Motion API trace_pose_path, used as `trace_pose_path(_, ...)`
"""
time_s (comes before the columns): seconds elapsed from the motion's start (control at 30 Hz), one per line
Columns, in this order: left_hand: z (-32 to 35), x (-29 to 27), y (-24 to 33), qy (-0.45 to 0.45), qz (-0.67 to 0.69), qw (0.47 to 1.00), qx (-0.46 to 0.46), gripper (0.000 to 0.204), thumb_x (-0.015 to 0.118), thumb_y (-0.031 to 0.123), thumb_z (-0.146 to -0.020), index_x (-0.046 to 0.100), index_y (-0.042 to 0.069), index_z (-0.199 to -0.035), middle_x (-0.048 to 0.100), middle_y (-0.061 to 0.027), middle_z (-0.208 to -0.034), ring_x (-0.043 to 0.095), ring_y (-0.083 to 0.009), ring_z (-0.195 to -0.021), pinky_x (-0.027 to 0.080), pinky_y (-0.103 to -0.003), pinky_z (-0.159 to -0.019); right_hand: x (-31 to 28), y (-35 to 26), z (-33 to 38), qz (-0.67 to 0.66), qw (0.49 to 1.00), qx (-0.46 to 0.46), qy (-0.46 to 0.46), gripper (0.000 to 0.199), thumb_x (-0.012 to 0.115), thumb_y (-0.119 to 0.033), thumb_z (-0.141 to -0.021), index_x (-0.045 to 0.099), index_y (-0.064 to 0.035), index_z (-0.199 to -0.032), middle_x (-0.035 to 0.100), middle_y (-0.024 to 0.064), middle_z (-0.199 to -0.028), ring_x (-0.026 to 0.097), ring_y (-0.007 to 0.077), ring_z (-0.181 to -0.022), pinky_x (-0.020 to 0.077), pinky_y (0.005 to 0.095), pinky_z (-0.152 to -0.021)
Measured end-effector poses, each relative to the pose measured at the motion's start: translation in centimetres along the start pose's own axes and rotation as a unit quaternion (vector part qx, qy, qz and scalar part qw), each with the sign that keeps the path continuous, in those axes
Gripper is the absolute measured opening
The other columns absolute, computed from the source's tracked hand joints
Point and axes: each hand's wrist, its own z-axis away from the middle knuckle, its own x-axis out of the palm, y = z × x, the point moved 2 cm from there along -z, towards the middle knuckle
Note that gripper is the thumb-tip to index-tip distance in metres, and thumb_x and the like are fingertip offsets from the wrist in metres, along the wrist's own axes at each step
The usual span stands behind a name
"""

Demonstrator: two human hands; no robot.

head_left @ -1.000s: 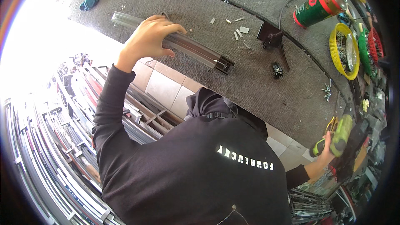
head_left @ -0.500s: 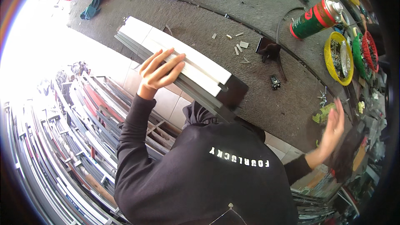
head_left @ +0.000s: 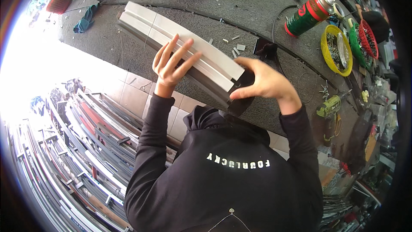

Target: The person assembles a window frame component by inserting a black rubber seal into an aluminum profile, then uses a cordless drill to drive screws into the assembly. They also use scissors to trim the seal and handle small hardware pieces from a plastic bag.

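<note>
Both hands on a long white and grey aluminium profile [head_left: 180,45], lying aslant on a grey carpeted workbench [head_left: 257,13], far end toward the upper left, near end close to the body. Left hand [head_left: 171,66] spread over the middle of the profile, fingers splayed and flat on its white face, pressing rather than clasped. Right hand [head_left: 264,81] curled around the near end, thumb under, fingers over a dark end piece, gripping it. Small metal offcuts [head_left: 236,47] scattered just beyond the profile. Green and red spray can [head_left: 310,13] lying farther back on the right, beside a yellow basket of screws [head_left: 336,50]. Yellow-green cordless drill [head_left: 329,108] near the bench edge, right of the right wrist. Stacked metal frames [head_left: 73,154] below, left.
</note>
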Motion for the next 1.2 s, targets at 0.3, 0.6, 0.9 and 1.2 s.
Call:
trace_pose_path(0.3,-2.6,-1.5,1.0,-0.294,0.104,0.941,-0.13,0.095,0.085,0.06,-0.054,0.06,0.028,-0.139,0.049,-0.0016,-0.151,0.037,-0.0283,-0.146,0.02,-0.055,-0.122,0.0,1.7,2.7,0.297,0.942,-0.037,0.154,0.06,0.087,-0.009,-0.068,0.058,-0.0047,-0.12,0.069,0.0215,-0.107,0.067,0.04,-0.1,0.0543,0.042,-0.084)
trace_pose_path(0.6,-5.9,1.3,-0.6,-0.389,0.22,0.892,-0.062,0.05,0.093,0.039,-0.056,0.071,0.011,-0.091,0.074,-0.0052,-0.084,0.073,-0.0251,-0.077,0.057,-0.037,-0.074,9.0,7.5,6.8,0.041,0.922,-0.042,0.382,0.119,0.086,-0.026,-0.079,0.003,-0.0012,-0.16,0.012,0.0258,-0.165,0.023,0.0419,-0.151,0.0252,0.0485,-0.122)
trace_pose_path(0.9,-5.5,2.0,-0.4,-0.4,0.227,0.888,-0.02,0.043,0.094,0.027,-0.062,0.073,0.008,-0.094,0.074,-0.0072,-0.081,0.074,-0.0224,-0.072,0.057,-0.032,-0.065,10.7,8.5,6.1,0.062,0.898,-0.05,0.432,0.119,0.081,-0.02,-0.081,-0.006,0.0051,-0.157,0.006,0.0315,-0.164,0.023,0.051,-0.148,0.0303,0.0479,-0.119)
trace_pose_path(1.2,-6.4,2.1,1.1,-0.429,0.229,0.872,-0.048,0.041,0.094,0.025,-0.063,0.072,0.009,-0.094,0.075,-0.0051,-0.083,0.074,-0.0202,-0.074,0.057,-0.032,-0.066,9.8,9.3,7.5,-0.178,0.888,-0.063,0.419,0.115,0.08,-0.01,-0.081,-0.001,-0.0085,-0.162,0.02,0.0138,-0.167,0.024,0.0369,-0.153,0.0308,0.0537,-0.118)
